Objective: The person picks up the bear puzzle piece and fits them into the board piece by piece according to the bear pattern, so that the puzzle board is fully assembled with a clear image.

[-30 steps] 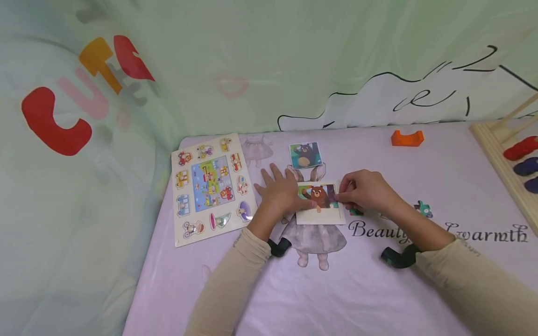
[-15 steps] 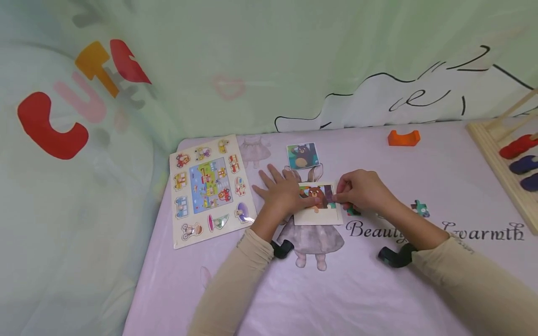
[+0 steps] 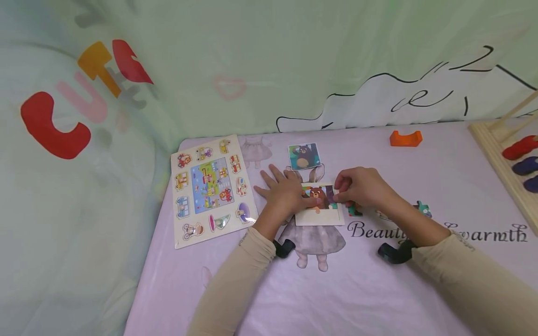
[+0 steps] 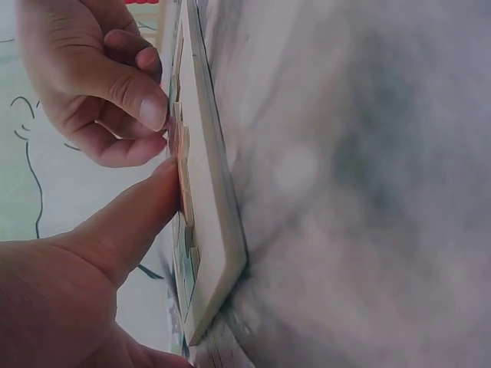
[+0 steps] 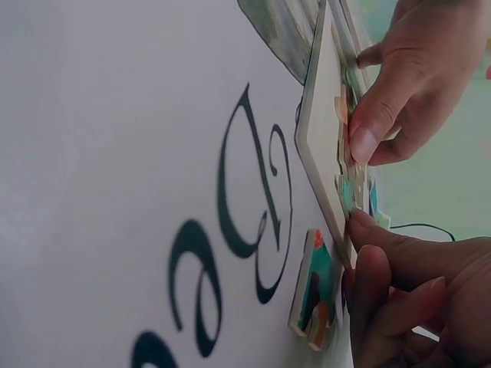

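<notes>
A small wooden puzzle tray (image 3: 317, 219) lies on the cloth, its upper part filled with a brown bear picture (image 3: 316, 193) and its lower part bare. My left hand (image 3: 286, 193) lies with fingers spread over the tray's left side, thumb pressing on the bear. At the upper right edge my right hand (image 3: 359, 186) has thumb and curled fingers on a dark purple puzzle piece (image 3: 329, 193). In the right wrist view the right thumb (image 5: 364, 220) sits right at the tray's edge. A loose puzzle piece (image 5: 311, 280) lies just beside the tray, partly under the right hand.
A square bear card (image 3: 304, 156) lies behind the tray. To the left is a vehicle knob puzzle board (image 3: 248, 224). More loose pieces (image 3: 423, 208) lie beyond the right wrist. An orange block (image 3: 406, 138) and a wooden bead frame (image 3: 500, 168) stand at right.
My right hand has shifted very slightly up along the tray's right edge, fingers still at the purple piece. The left hand keeps its place on the bear picture.
</notes>
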`<state>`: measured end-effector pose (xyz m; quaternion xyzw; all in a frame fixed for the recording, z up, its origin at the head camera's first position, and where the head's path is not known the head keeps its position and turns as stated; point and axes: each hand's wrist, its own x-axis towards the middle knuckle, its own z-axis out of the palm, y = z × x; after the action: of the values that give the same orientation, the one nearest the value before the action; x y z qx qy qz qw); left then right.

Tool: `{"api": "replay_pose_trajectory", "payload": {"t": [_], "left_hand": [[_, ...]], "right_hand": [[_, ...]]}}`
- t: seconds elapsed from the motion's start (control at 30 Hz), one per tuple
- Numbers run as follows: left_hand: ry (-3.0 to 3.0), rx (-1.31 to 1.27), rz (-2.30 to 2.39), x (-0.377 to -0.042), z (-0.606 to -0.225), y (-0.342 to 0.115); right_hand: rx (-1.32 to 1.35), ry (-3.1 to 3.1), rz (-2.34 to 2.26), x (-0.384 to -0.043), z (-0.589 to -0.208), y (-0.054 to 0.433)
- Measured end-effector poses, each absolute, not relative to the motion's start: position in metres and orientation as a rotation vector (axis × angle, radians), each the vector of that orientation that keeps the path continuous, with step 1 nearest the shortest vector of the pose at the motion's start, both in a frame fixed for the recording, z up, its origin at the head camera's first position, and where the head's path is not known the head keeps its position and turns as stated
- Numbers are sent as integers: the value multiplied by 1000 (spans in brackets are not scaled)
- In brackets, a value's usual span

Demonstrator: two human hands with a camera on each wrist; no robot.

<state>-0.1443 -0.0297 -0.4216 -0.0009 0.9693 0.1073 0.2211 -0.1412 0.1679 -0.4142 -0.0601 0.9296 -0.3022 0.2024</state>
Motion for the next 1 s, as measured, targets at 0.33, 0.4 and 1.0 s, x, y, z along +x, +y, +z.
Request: {"api": "replay_pose_trajectory", "payload": {"t": [0.33, 0.4, 1.0], "left_hand": [[2675, -17, 278, -146, -421, -27], [2674, -19, 277, -146, -420, -27], [2708, 2, 265, -144, -424, -26]], "right_hand": [[-175, 2618, -805, -143, -413, 166], [-172, 2615, -801, -143, -413, 165], [-163, 2634, -747, -146, -410, 158]]}}
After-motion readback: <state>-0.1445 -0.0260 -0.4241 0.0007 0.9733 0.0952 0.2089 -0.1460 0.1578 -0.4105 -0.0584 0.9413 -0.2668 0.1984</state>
